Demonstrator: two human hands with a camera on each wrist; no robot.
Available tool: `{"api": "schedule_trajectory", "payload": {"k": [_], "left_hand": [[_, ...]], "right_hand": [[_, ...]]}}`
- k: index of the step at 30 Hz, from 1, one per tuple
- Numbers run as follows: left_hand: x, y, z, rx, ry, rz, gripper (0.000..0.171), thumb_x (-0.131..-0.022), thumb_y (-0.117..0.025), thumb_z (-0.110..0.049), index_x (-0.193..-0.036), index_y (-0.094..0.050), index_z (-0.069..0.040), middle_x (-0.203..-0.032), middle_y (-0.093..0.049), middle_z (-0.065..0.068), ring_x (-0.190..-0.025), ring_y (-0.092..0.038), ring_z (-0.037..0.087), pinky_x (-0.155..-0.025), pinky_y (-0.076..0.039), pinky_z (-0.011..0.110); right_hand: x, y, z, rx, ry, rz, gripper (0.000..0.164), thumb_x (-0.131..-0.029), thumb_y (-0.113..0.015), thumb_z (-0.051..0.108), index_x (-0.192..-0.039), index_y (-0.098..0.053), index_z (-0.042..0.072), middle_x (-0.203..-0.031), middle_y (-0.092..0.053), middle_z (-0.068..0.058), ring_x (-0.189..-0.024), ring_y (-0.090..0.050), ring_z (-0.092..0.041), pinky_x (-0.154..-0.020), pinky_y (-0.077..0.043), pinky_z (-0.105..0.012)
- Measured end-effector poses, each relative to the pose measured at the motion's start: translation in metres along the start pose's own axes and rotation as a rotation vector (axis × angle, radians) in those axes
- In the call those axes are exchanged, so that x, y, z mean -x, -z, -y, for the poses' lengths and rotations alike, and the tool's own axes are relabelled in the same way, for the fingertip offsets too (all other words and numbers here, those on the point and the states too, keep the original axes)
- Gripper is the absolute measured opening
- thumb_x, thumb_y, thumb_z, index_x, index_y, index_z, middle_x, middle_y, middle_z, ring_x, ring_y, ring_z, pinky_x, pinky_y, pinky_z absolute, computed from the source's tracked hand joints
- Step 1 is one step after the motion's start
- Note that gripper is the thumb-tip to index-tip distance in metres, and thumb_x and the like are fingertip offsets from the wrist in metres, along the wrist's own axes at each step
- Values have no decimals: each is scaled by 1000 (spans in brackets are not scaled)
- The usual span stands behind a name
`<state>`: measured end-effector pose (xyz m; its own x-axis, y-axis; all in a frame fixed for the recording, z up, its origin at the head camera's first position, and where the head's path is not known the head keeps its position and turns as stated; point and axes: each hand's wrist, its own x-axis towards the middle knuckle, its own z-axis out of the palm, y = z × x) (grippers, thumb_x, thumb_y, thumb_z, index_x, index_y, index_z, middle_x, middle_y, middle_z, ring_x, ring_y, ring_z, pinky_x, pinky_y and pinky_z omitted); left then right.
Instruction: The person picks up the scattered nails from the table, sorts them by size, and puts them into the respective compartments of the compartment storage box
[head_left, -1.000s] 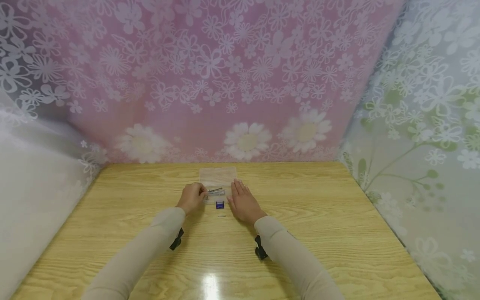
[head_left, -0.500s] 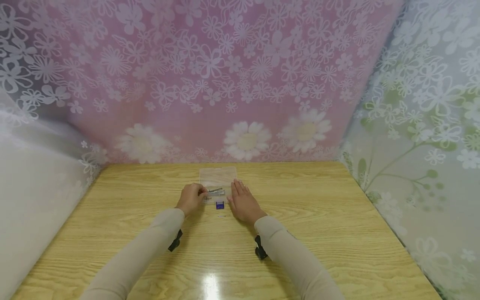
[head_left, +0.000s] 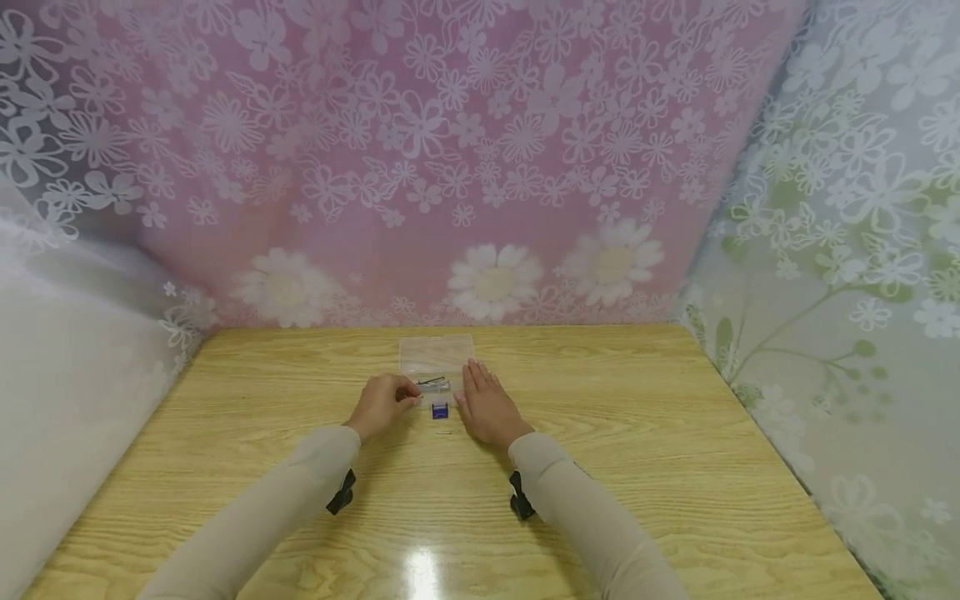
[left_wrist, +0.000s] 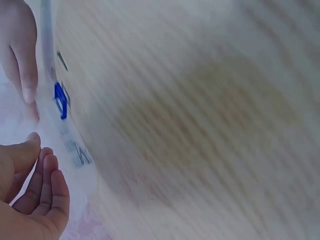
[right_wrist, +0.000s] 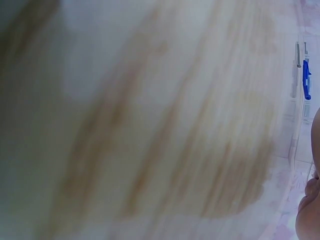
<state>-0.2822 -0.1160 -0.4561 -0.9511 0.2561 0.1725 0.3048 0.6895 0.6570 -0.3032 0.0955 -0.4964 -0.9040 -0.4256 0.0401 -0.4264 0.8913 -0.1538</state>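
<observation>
My left hand (head_left: 381,404) is at the left part of a clear plastic box (head_left: 453,398), thumb and forefinger tips close together; I cannot tell if something tiny is pinched there. In the left wrist view this hand (left_wrist: 37,187) has its other fingers bent. Several thin dark, nail-like pieces (head_left: 431,382) lie in the box. My right hand (head_left: 491,410) lies flat along the box's right side, fingers straight and together. A small blue bracket-shaped piece (head_left: 439,411) sits at the box's front edge. In front of it a thin metal pin (head_left: 444,432) rests on the table.
The box's clear lid (head_left: 437,353) lies folded back behind it. All this stands on a wood-grain table (head_left: 600,392), with a pink flowered curtain (head_left: 480,167) along its back edge and pale flowered sheets (head_left: 847,292) at the sides.
My left hand has shifted slightly toward me, its fingertips reaching over the small dark pieces that showed beside them before. The right hand stays where it was.
</observation>
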Motion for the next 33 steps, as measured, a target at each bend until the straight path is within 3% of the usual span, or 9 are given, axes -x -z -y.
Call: {"api": "schedule_trajectory", "payload": {"k": [14,21,33], "left_hand": [[16,-21,-16,70,-41,137,5,-80,-76,-3,-83,-72,-2,-76,-66,0,-68,-57,8,-63,-49,22],[18,-37,-10,49,-36,119,7,-77,-79,-3,-78,-72,-3,-70,-63,-2,-63,-54,7,-59,-46,21],[18,-40,-14,-7,-31,123,12,-80,-75,-2,-70,-71,-5,-66,-62,-3,-59,-51,6,-55,-44,21]], "right_hand": [[-1,-1,-1,-14,2,-22,60,-106,-26,36,-152,-14,0,-159,-10,-15,-147,-7,-27,-118,-10,-41],[-1,0,0,-19,2,-15,60,-106,-26,36,-152,-13,0,-159,-10,-15,-147,-7,-27,-118,-10,-41],[-1,-2,-2,-10,8,-21,60,-106,-25,36,-152,-14,0,-159,-11,-15,-147,-8,-27,-118,-12,-42]]}}
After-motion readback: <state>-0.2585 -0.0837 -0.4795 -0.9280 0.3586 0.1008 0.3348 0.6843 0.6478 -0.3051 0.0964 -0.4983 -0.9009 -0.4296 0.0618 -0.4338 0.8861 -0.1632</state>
